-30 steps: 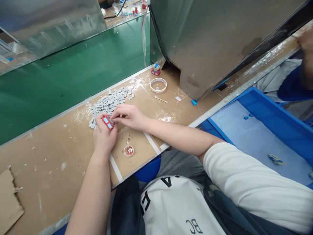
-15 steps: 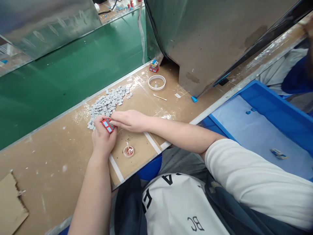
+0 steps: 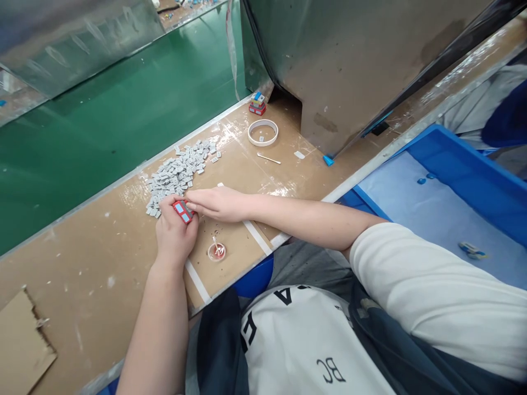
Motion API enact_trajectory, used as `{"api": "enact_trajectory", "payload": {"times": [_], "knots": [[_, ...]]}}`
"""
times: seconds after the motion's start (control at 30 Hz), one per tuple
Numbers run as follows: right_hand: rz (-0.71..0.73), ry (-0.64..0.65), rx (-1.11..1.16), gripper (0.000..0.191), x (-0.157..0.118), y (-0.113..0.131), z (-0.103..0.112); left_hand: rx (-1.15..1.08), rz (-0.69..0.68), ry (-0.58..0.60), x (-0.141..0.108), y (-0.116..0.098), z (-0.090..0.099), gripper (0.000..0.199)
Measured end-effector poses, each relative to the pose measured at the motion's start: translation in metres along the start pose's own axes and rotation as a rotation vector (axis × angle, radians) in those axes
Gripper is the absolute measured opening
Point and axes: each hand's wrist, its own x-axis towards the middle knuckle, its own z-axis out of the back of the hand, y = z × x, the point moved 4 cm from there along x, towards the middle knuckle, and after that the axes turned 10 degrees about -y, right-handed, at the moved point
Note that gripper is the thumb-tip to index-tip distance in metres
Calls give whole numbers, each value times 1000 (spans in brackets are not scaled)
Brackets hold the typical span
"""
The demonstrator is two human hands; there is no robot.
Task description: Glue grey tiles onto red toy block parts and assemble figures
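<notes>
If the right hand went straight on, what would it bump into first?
Probably the small red block in the left hand: the right hand has its fingertips at the block's edge, though exact contact is unclear.

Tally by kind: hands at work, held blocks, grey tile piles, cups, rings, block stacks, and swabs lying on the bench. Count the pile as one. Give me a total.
Hands: 2 (left hand, right hand)
Held block: 1
Tile pile: 1
Cup: 1
Ring: 1
Block stack: 1
Swab lying on bench: 1
Total: 8
</notes>
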Motion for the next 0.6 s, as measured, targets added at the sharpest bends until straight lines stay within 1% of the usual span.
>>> {"api": "enact_trajectory", "payload": {"times": [0.07, 0.13, 0.23, 0.3, 0.43, 0.6], "knots": [[-24, -25, -6, 34, 1, 1, -1, -38, 22, -30, 1, -1, 0, 44], [-31, -48, 3, 33, 3, 3, -1, -143, 48, -67, 2, -3, 0, 41], [14, -50, 43, 33, 4, 8, 2, -315, 59, -101, 5, -7, 0, 38], [38, -37, 57, 31, 4, 9, 4, -373, 43, -99, 6, -9, 0, 38], [47, -23, 59, 28, 3, 8, 6, -409, 12, -71, 6, -10, -1, 39], [18, -20, 80, 31, 4, 10, 3, -384, -47, -54, 3, -9, 1, 42]]}}
